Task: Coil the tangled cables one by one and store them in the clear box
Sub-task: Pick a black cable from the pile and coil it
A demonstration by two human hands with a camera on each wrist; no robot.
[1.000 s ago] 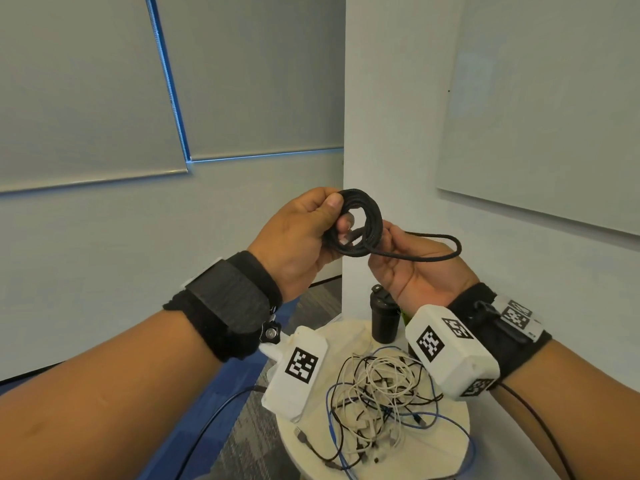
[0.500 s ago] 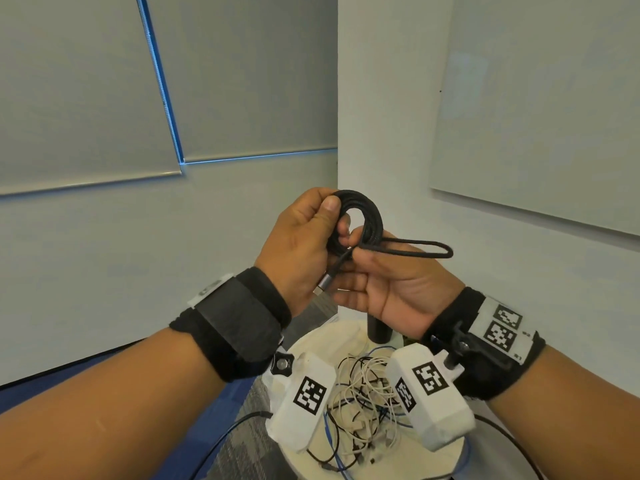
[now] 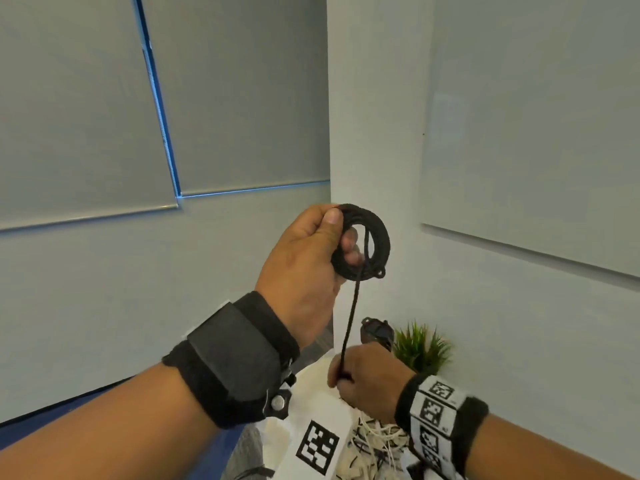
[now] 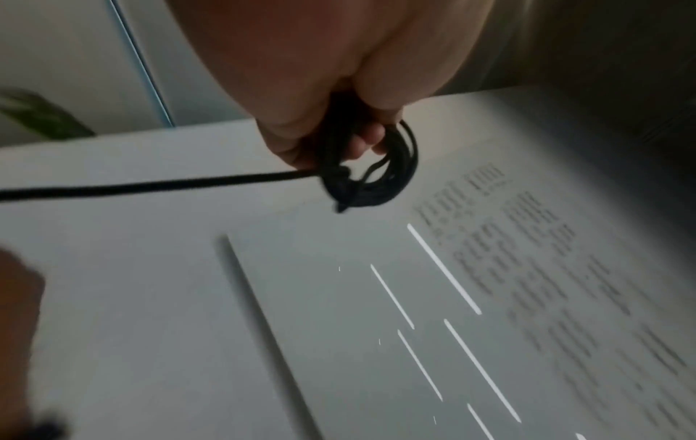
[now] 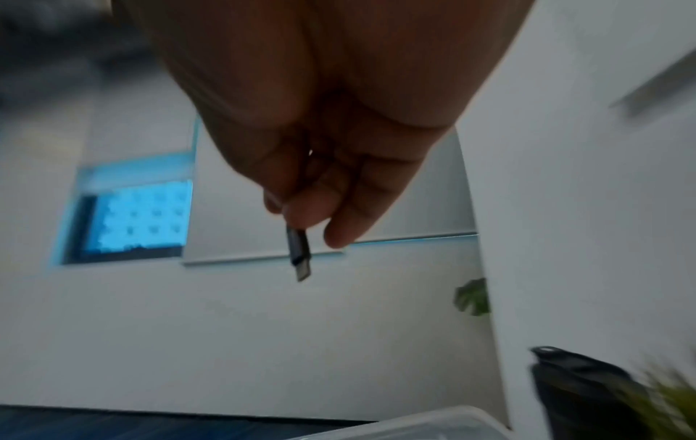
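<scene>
My left hand [image 3: 311,258] is raised in front of the wall and grips a black braided cable wound into a small coil [image 3: 375,242], thumb on top and fingers through the ring. The same coil [image 4: 380,175] hangs from those fingers in the left wrist view. A straight tail of the cable [image 3: 350,323] runs taut down to my right hand [image 3: 367,379], which pinches it near the end. The metal plug [image 5: 299,256] sticks out below my right fingers. A corner of the clear box [image 5: 425,425] shows at the bottom of the right wrist view.
A small round white table [image 3: 311,382] below holds a tangle of white and dark cables [image 3: 377,441]. A black bottle [image 3: 377,332] and a small green plant [image 3: 420,346] stand at its back. A whiteboard [image 3: 540,126] hangs on the right wall.
My right hand has dropped away from the coil, pulling the cable's tail through the ring and drawing it straight and taut. The side loop is gone. My left hand stays raised with the coil.
</scene>
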